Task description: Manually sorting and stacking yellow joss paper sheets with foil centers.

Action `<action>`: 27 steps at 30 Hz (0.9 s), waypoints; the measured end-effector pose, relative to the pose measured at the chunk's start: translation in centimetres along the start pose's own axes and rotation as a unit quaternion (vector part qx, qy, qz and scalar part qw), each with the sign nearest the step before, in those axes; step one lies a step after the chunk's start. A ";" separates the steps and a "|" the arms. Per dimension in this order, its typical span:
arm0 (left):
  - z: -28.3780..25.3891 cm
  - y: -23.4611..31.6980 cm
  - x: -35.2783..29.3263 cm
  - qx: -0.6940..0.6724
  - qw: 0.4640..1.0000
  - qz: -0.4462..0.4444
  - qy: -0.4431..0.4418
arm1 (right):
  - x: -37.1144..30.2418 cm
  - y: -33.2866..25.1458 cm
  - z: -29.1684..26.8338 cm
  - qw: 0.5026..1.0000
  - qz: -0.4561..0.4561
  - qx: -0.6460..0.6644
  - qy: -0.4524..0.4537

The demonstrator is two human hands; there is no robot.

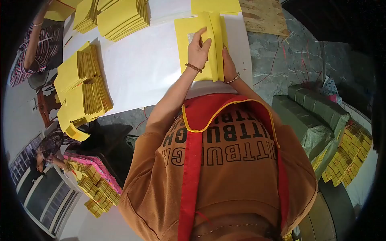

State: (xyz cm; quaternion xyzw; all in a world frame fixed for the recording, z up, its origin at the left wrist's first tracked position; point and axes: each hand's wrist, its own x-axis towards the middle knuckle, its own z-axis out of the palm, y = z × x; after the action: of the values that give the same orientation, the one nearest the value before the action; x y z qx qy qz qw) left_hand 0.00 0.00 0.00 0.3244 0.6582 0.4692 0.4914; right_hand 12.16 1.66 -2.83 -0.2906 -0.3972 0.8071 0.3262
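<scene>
Folded yellow paper (213, 30) stands partly raised in upright flaps near the right end of the white table. Beneath it lies a flat yellow sheet (181, 52) with a small silvery patch beside my wrist. My left hand (198, 50), wearing a beaded bracelet, rests on the folded paper, thumb and forefinger apart; its other fingers are mostly hidden. Against the right side of the raised flap is my right hand (229, 66), with a bangle at the wrist. Its visible fingers are stretched along the paper, and the rest are out of sight.
Stacks of yellow paper (122, 20) line the white table's (136, 68) far left, with fanned bundles (90, 66) along its left edge. More yellow paper (217, 6) lies beyond my hands. Two other people (38, 52) are at the left. Green wrapped bales (309, 116) stand right.
</scene>
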 end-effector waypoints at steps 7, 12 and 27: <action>0.9 -0.2 0.2 -0.029 0.981 0.166 0.091 | -0.1 0.4 -0.3 1.000 -0.009 -0.001 0.021; 1.0 0.7 -0.2 0.031 0.987 0.128 0.089 | -0.3 -0.6 0.8 0.986 -0.072 -0.143 0.036; 0.6 0.7 -0.2 -0.058 0.989 0.120 0.057 | 0.0 0.0 0.2 0.990 -0.064 -0.124 0.020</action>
State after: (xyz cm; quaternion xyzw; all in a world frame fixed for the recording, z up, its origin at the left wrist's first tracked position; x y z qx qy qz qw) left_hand 0.62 0.22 0.67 0.3448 0.6134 0.5796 0.4109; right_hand 12.05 1.55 -2.73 -0.3191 -0.5053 0.7230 0.3467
